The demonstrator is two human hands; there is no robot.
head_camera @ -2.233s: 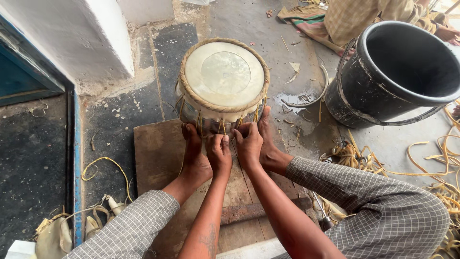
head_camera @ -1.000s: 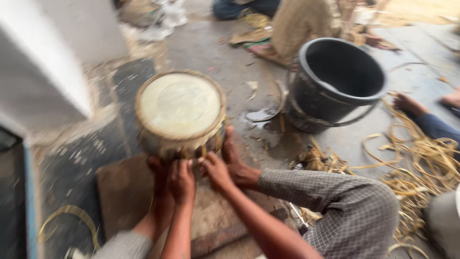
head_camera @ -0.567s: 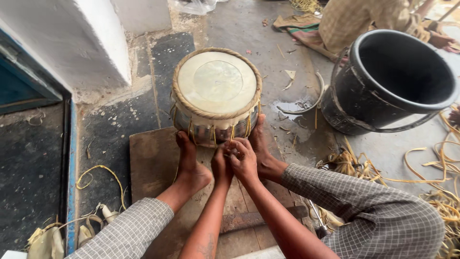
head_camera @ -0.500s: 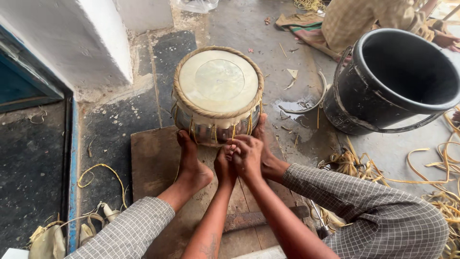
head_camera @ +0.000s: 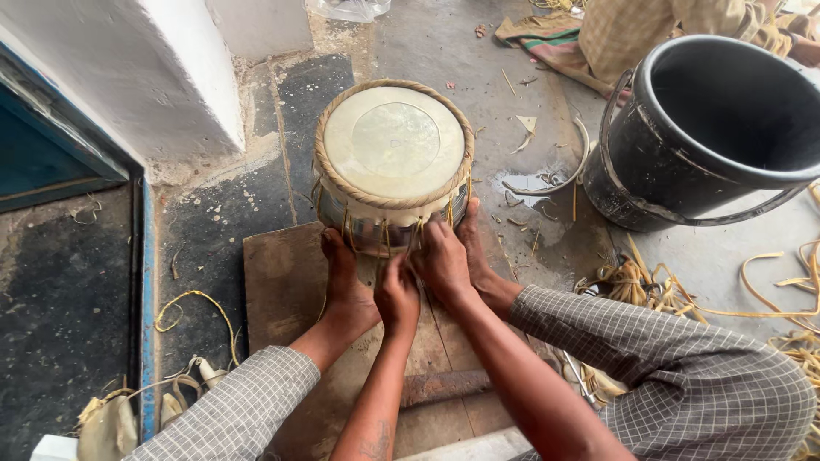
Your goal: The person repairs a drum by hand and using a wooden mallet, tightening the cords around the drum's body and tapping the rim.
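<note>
A person in checked sleeves sits over a wooden board [head_camera: 282,282] on the floor, both feet braced against the near side of a drum [head_camera: 393,166] standing upright at the board's far edge. The left hand [head_camera: 397,297] and right hand [head_camera: 442,260] meet side by side at the drum's near wall, fingers curled tight on the pale lacing straps [head_camera: 416,232] that run down from its braided rim. To the right, loose cane strips [head_camera: 769,290] litter the floor. Farther right stands a black bucket [head_camera: 683,162], a small puddle [head_camera: 525,182] between it and the drum.
</note>
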